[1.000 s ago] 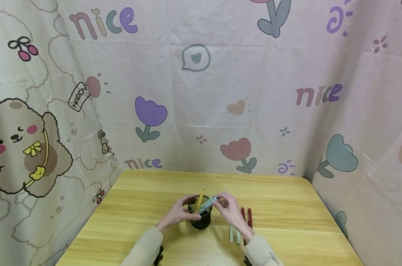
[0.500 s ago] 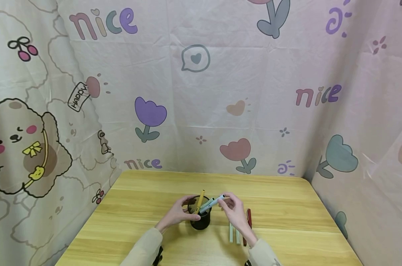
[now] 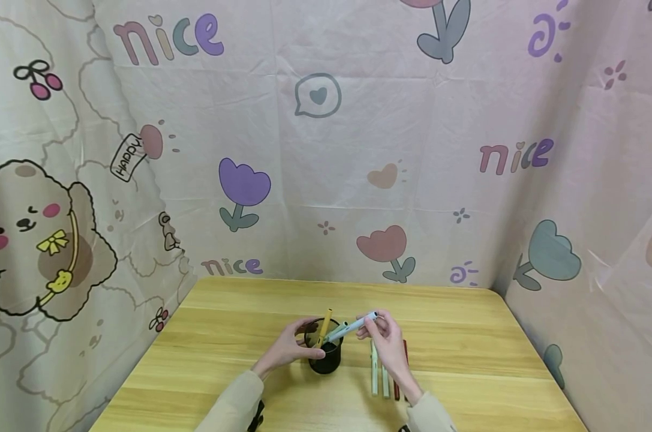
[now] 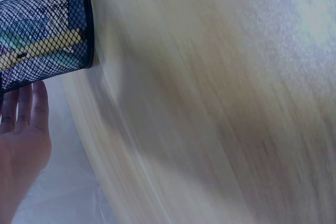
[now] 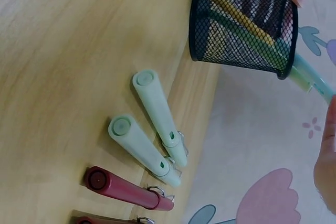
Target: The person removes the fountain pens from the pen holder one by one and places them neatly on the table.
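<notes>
A black mesh pen cup (image 3: pixel 326 362) stands upright on the table, holding a yellow pen (image 3: pixel 326 324) and a light green pen (image 3: pixel 334 330). My left hand (image 3: pixel 289 347) grips the cup's rim from the left, thumb in front; in the left wrist view its fingers reach along the mesh. A light blue pen (image 3: pixel 352 327) leans out over the cup's right side, its lower end inside the rim. My right hand (image 3: pixel 386 343) pinches this pen near its upper end. The right wrist view shows the pen's tilted barrel (image 5: pixel 314 80), with only part of that hand visible.
To the right of the cup, two light green pens (image 5: pixel 157 109) and two dark red pens (image 5: pixel 126 188) lie side by side on the wooden table (image 3: pixel 239 318). A printed cloth (image 3: pixel 326 180) hangs behind the table and along both sides.
My right hand has moved right and slightly up, drawing the light blue pen farther out of the cup. My left hand keeps its place on the cup.
</notes>
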Available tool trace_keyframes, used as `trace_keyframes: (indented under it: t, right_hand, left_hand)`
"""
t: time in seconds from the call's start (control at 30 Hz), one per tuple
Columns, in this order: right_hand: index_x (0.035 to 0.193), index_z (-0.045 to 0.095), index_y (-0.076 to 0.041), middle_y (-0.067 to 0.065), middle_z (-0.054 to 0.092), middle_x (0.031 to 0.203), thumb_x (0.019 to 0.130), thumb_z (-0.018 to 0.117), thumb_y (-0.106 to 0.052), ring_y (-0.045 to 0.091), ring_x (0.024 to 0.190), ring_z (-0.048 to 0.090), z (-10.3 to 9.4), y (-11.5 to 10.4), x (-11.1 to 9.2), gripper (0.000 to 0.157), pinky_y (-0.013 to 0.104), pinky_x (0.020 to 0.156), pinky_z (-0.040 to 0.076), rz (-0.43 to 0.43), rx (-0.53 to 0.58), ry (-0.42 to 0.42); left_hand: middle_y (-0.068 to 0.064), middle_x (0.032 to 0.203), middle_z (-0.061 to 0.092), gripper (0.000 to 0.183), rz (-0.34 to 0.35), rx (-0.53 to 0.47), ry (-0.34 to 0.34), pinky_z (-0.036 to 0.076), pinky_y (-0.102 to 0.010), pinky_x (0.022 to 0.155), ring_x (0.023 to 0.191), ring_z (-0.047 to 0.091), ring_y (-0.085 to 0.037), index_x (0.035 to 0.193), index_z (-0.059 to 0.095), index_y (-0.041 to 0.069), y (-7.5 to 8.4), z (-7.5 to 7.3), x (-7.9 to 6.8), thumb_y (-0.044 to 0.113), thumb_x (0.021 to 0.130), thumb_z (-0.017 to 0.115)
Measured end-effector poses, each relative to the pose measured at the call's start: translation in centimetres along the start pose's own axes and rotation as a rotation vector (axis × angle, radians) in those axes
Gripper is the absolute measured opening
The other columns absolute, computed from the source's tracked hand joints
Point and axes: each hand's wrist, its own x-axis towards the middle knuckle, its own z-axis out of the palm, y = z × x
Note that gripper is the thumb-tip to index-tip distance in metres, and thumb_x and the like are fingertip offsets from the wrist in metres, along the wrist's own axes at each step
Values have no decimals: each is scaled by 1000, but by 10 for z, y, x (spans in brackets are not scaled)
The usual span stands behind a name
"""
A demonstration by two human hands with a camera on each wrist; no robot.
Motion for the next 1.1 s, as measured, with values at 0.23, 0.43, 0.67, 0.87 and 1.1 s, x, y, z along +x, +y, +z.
trace_keyframes:
  t: [0.23, 0.43, 0.67, 0.87, 1.1]
  right_hand:
    - [115, 46, 10, 28, 72, 111, 106, 50, -14, 12, 77, 73, -5, -3, 1, 26, 30, 77, 65, 19, 115, -14]
    - [112, 44, -1, 17, 76, 109, 108, 45, -19, 14, 79, 74, -11, -6, 2, 19, 30, 78, 64, 46, 200, -32]
    - [117, 45, -7, 0, 77, 108, 110, 41, -19, 13, 85, 74, -21, -9, 1, 14, 29, 83, 64, 48, 266, -72]
    - [125, 54, -8, 0, 74, 114, 104, 47, 0, 11, 92, 73, -31, -11, -1, 24, 27, 87, 62, 31, 287, -118]
    - [121, 61, -9, -2, 75, 112, 99, 53, 6, 8, 88, 73, -45, -9, -4, 28, 24, 85, 62, 29, 259, -72]
  left_hand:
    - [-19, 147, 52, 80, 7, -8, -5, 47, -55, 112, 134, 50, -39, 148, 48, 13, -1, 0, 1, 24, 79, 87]
    - [-18, 148, 51, 81, 2, 0, -3, 47, -55, 112, 134, 50, -39, 148, 48, 13, -1, 0, 1, 25, 79, 87]
    - [-17, 148, 52, 79, 8, 6, -3, 47, -55, 112, 134, 50, -38, 148, 49, 14, 0, 0, 0, 25, 79, 87]
    - [-19, 149, 51, 79, 13, 11, -5, 46, -56, 112, 134, 50, -39, 148, 48, 14, 0, 0, -1, 25, 79, 87]
    - [-21, 149, 50, 79, 15, 9, -4, 47, -55, 112, 134, 50, -39, 148, 48, 14, 0, 0, -1, 24, 79, 87]
